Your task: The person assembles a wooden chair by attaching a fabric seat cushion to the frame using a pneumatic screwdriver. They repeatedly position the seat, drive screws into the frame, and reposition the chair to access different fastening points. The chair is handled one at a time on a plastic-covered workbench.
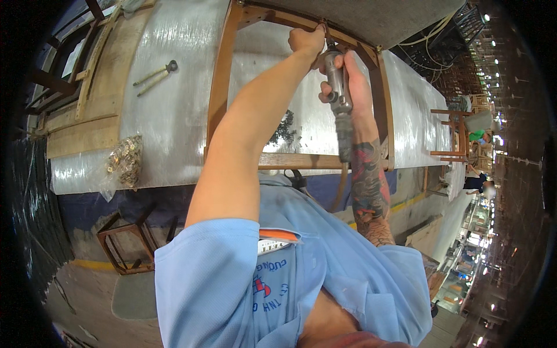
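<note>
My right hand (355, 84) is closed around a silver air screwdriver (341, 98), its bit pointing away from me at the far rail of a brown wooden chair frame (219, 87). A hose (341, 188) trails from the tool's near end. At the same rail, beside the bit, my left hand (307, 42) has its fingers pinched together; what they hold, if anything, is too small to make out. The frame lies on a film-covered table (174, 110), joined to a grey panel (360, 17) at the far side. Small dark pieces (284, 129) lie heaped inside the frame.
Left of the frame lie pincers (156, 75) with pale handles and a clear bag of metal fittings (125, 162). Wooden frames (69, 69) stand at the far left. A stool-like frame (125, 240) is on the floor. Another chair (455, 136) stands right; a person (476, 182) is beyond.
</note>
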Available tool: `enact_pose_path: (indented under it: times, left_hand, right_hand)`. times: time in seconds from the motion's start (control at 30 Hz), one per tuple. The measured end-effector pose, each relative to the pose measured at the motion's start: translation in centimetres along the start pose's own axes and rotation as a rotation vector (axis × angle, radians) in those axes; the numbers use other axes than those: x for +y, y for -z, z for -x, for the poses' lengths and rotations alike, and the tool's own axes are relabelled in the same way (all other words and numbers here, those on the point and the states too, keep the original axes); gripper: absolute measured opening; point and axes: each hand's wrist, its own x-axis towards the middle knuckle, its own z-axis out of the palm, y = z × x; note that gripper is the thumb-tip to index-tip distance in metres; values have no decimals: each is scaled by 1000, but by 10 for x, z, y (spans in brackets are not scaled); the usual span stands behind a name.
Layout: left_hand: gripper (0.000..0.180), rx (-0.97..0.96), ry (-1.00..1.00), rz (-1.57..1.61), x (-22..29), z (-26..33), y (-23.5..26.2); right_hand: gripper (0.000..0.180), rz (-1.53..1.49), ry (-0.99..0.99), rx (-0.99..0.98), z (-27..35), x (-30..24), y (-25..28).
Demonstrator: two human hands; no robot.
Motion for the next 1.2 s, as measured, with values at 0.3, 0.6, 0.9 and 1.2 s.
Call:
enact_pose_path:
  times: [0.3, 0.6, 0.9, 1.2]
  left_hand:
    - [53, -32, -25, 7, -17, -24, -18]
    - [60, -198, 161, 63, 5, -15, 6]
    - [34, -576, 247, 300, 37, -6, 42]
    - [21, -684, 228, 294, 31, 1, 58]
  right_hand:
    - [34, 76, 32, -16, -16, -10, 4]
    - [37, 92, 55, -14, -12, -10, -4]
    - [36, 154, 244, -26, -2, -2, -1]
    - [34, 78, 149, -63, 89, 9, 2]
